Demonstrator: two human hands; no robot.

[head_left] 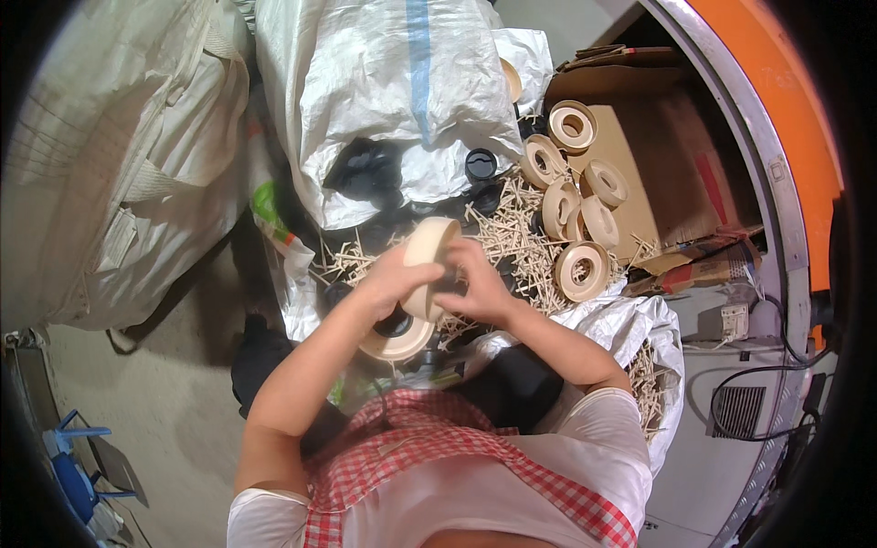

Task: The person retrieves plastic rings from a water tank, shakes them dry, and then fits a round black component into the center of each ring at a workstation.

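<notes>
A beige plastic ring (429,247) is held on edge in front of me, over the pile. My left hand (391,281) grips its left side, with the thumb across the rim. My right hand (477,285) is at the ring's right face, fingers curled and thumb bent in toward the middle; whatever they pinch is too blurred to tell. Just below lies another beige ring (399,343), partly covered by my left wrist. Thin beige plastic sprue scraps (521,228) are heaped beyond and beside my right hand.
Several beige rings (582,271) lie at the right, by an open cardboard box (658,173). A white woven sack (365,82) with black round parts (480,164) is ahead. A large white bag (119,164) stands left, a blue stool (78,479) lower left. An orange-edged machine (776,82) borders the right.
</notes>
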